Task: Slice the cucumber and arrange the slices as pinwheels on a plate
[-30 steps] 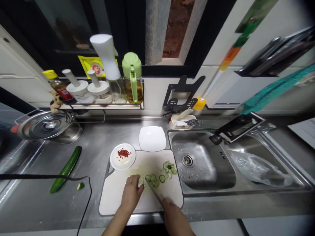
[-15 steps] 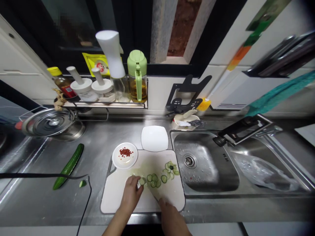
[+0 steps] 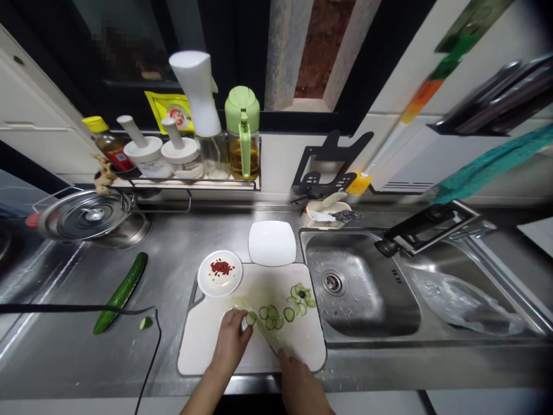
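My left hand (image 3: 231,340) is closed round a short piece of cucumber (image 3: 250,318) over the middle of the white cutting board (image 3: 203,346). My right hand (image 3: 296,372) is closed on a knife (image 3: 268,341) at the board's front edge; the handle is hidden in the fist, and the blade points up and left, close to the held piece. Several thin cucumber slices (image 3: 272,317) lie right of the blade, and more slices (image 3: 301,297) are grouped near the board's right edge. A round white plate (image 3: 220,289) with small red pieces overlaps the board's upper left corner.
A white square dish (image 3: 272,243) sits behind the board. The metal sink (image 3: 363,288) is to the right. At left lie a long cucumber (image 3: 121,294), a cucumber end (image 3: 146,323) and a black cable (image 3: 149,369). A lidded pot (image 3: 93,216) stands behind them.
Both hands hold nearly the same pose, with the knife still beside the cucumber piece. The whole view has shifted very slightly.
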Motion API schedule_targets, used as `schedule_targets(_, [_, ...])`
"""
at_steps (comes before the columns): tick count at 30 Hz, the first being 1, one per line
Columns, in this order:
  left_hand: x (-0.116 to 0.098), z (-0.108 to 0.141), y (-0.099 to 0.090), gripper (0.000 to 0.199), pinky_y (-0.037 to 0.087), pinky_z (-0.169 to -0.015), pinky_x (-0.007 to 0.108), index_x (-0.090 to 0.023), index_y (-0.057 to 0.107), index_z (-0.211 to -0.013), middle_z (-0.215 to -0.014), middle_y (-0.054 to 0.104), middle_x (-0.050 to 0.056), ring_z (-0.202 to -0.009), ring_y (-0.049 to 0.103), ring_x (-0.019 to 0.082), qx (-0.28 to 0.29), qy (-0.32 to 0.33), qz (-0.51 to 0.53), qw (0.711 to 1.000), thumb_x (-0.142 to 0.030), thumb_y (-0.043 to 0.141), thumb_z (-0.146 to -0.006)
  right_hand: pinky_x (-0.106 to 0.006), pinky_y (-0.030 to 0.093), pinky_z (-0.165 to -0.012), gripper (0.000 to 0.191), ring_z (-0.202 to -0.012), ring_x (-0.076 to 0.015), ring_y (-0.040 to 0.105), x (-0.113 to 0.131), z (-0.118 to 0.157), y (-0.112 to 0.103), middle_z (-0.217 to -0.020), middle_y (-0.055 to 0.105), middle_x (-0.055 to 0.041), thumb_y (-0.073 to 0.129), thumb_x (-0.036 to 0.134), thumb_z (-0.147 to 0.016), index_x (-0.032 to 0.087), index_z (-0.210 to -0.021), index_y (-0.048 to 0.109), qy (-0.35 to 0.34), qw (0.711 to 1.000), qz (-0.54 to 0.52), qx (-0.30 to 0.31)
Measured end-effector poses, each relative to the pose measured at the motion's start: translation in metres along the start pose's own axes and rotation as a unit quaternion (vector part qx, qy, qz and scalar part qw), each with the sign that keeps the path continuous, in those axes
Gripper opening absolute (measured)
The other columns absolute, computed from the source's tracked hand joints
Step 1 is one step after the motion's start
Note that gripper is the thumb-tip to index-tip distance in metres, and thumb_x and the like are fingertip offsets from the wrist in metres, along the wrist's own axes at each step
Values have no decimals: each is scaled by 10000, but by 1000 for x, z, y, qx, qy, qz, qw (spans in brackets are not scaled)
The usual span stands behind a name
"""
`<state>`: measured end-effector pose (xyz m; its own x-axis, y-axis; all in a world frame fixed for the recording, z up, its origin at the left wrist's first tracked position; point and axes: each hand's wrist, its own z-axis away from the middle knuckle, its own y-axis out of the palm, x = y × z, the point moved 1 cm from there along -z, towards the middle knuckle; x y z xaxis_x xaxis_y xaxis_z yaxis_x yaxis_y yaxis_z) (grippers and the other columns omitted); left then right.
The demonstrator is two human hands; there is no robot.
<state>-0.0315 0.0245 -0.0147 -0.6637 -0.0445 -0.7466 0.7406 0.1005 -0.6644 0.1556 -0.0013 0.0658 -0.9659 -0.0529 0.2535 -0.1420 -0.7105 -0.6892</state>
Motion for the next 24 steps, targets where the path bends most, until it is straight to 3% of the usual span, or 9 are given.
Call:
schedule_targets(7, [0, 0, 1, 246, 513, -843, 405, -183, 649, -1015, -934, 649, 83, -916, 612, 231, -1, -3, -1, 1000, -178, 594, -775, -292, 468, -814, 604, -1027, -235, 629, 5, 0, -5, -1039, 689, -140, 292, -50, -787, 152, -1301, 534, 8, 1000, 2, 4])
schedule_targets(14, [-5, -2, -2, 234, 508, -760, 346, -191, 663, -967, -841, 647, 56, -805, 612, 206, 1, -14, -5, 1000, -155, 600, -745, -316, 437, -941, 634, -1121, -242, 594, 15, 3, -12, -1238, 615, -183, 215, -56, -824, 93, -1398, 438, -1, 998, 28, 52])
schedule_targets(18, [-7, -5, -2, 216, 493, -731, 328, -186, 657, -921, -804, 638, 48, -752, 599, 196, 7, -36, -15, 999, -142, 593, -720, -330, 410, -988, 644, -1188, -253, 550, 9, 3, -5, -1320, 563, -179, 226, -64, -804, 93, -1381, 465, -7, 999, 26, 40])
schedule_targets(24, [-10, -11, -4, 120, 454, -693, 293, -184, 616, -800, -743, 606, 24, -710, 568, 180, 28, -75, -33, 996, -155, 591, -687, -310, 475, -858, 625, -1038, -234, 630, -16, 15, 4, -1122, 673, -152, 246, -40, -796, 138, -1331, 516, 4, 1000, -12, 19])
